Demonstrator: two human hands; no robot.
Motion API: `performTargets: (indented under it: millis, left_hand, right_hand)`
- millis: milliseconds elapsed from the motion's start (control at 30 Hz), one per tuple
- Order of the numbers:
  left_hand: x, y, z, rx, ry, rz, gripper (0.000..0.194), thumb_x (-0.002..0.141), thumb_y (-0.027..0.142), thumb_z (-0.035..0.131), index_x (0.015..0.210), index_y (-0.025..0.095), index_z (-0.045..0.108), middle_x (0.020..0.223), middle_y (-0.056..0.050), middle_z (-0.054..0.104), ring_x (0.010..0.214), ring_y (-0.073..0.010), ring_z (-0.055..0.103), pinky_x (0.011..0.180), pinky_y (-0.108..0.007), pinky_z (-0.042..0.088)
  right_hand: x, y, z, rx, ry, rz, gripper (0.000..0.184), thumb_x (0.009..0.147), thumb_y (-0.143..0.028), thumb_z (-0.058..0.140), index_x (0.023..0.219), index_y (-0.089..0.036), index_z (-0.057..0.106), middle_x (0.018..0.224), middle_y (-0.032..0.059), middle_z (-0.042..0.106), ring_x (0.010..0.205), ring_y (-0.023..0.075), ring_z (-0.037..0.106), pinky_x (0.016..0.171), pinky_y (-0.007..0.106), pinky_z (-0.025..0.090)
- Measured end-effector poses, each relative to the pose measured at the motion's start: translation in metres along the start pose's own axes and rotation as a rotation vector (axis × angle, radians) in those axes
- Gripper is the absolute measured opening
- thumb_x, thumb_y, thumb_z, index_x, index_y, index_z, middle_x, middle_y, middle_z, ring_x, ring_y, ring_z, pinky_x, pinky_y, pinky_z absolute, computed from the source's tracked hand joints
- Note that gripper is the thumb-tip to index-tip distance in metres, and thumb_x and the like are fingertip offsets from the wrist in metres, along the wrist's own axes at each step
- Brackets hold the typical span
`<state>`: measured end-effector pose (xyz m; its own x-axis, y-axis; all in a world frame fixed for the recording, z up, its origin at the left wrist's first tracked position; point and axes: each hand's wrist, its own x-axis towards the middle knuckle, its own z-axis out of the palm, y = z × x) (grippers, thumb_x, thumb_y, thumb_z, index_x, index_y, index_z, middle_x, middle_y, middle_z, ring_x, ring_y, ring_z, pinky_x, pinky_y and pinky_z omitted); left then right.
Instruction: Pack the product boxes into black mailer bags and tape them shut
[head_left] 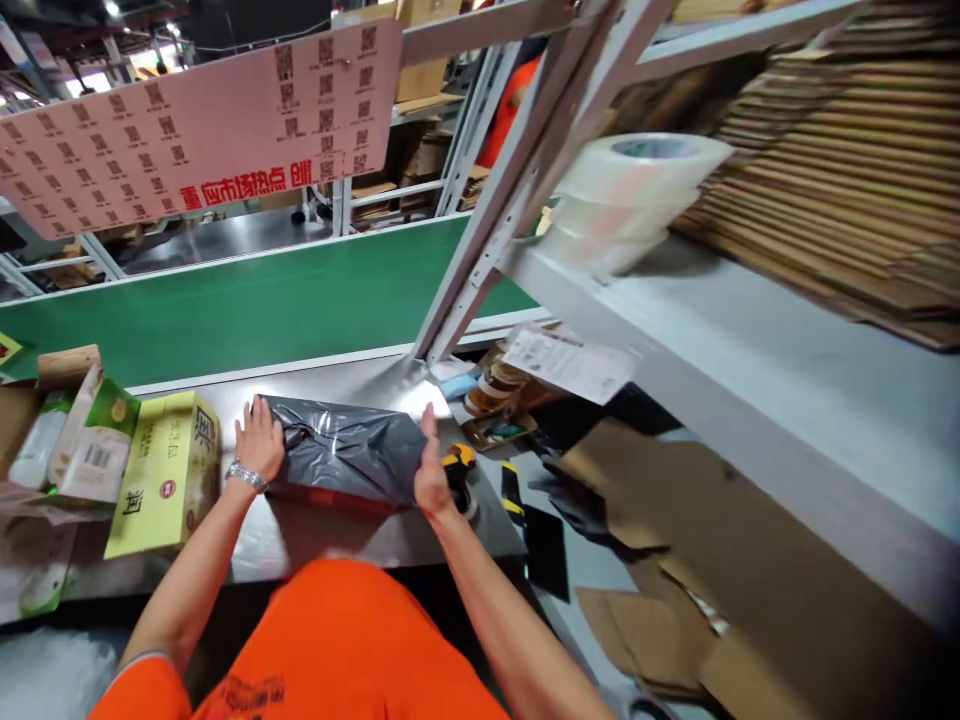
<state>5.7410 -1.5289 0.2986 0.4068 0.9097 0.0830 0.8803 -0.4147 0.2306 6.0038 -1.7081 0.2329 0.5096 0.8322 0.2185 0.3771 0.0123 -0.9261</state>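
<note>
Both left hand (259, 442) and right hand (432, 472) touch a shiny black package (349, 452).

Package (337, 460): glossy dark grey to black, pale streaky highlights, reddish tint along the near edge. Box (157, 465): yellow-green, dark characters, small round red mark. Sign (225, 110): pink, rows of dark QR squares, red characters. Belt (262, 295): solid green, white edging. Surface (244, 545): silver-grey. Shirt (352, 640): bright orange, dark print. Watch (247, 477): silver. Tape rolls (622, 205): translucent whitish. Cardboard stack (840, 180): brown, striped by its layered edges. Shelf (780, 350): pale grey.
</note>
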Motion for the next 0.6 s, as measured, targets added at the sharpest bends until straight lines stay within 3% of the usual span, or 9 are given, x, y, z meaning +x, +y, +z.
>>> performTargets:
  millis: [100,167,300,467,533,600]
  left_hand:
    - [-0.010,0.021,0.003,0.084,0.034,0.097,0.070,0.109,0.034,0.035,0.169,-0.002,0.041,0.181,-0.024,0.029,0.169,-0.0427,0.029,0.136,-0.067,0.028]
    - [-0.012,0.027,0.005,0.103,0.047,0.115,0.072,0.109,0.034,0.036,0.168,-0.007,0.040,0.180,-0.027,0.029,0.168,-0.0443,0.030,0.135,-0.065,0.029]
    - [-0.009,0.027,0.007,0.115,0.053,0.125,0.074,0.107,0.034,0.040,0.167,-0.009,0.039,0.179,-0.030,0.030,0.168,-0.0456,0.030,0.136,-0.063,0.029]
    - [-0.005,0.026,0.010,0.114,0.052,0.122,0.075,0.105,0.035,0.043,0.167,-0.007,0.041,0.179,-0.029,0.032,0.167,-0.0461,0.032,0.136,-0.063,0.028]
    - [-0.005,0.026,0.010,0.088,0.046,0.115,0.075,0.105,0.035,0.044,0.167,-0.007,0.041,0.179,-0.029,0.032,0.167,-0.0460,0.030,0.136,-0.063,0.027]
    - [-0.009,0.025,0.010,0.033,0.035,0.099,0.076,0.104,0.034,0.044,0.168,-0.006,0.040,0.179,-0.030,0.030,0.169,-0.0451,0.028,0.138,-0.062,0.025]
  right_hand:
    - [0.017,-0.026,0.016,-0.353,-0.215,-0.154,0.080,0.110,-0.064,0.019,0.172,-0.019,0.042,0.182,0.0129,0.035,0.173,0.0296,0.020,0.141,0.060,0.015]
    - [0.021,-0.042,0.028,-0.621,-0.362,-0.229,0.080,0.112,-0.062,0.026,0.174,-0.013,0.036,0.185,0.0172,0.022,0.174,0.0332,0.013,0.140,0.063,0.015]
    - [0.019,-0.060,0.040,-0.842,-0.445,-0.227,0.092,0.110,-0.069,0.036,0.176,-0.006,0.027,0.184,0.0243,0.013,0.174,0.0374,0.011,0.139,0.064,0.018]
    - [0.021,-0.069,0.040,-0.812,-0.471,-0.158,0.105,0.103,-0.080,0.040,0.174,-0.002,0.032,0.183,0.0277,0.008,0.174,0.0410,0.006,0.139,0.065,0.011]
    - [0.022,-0.067,0.033,-0.642,-0.497,-0.169,0.108,0.101,-0.084,0.042,0.173,-0.004,0.033,0.184,0.0266,0.013,0.174,0.0395,0.009,0.140,0.063,0.011]
    - [0.018,-0.059,0.019,-0.346,-0.440,-0.180,0.099,0.103,-0.081,0.037,0.174,-0.011,0.037,0.183,0.0223,0.024,0.172,0.0346,0.021,0.139,0.058,0.021]
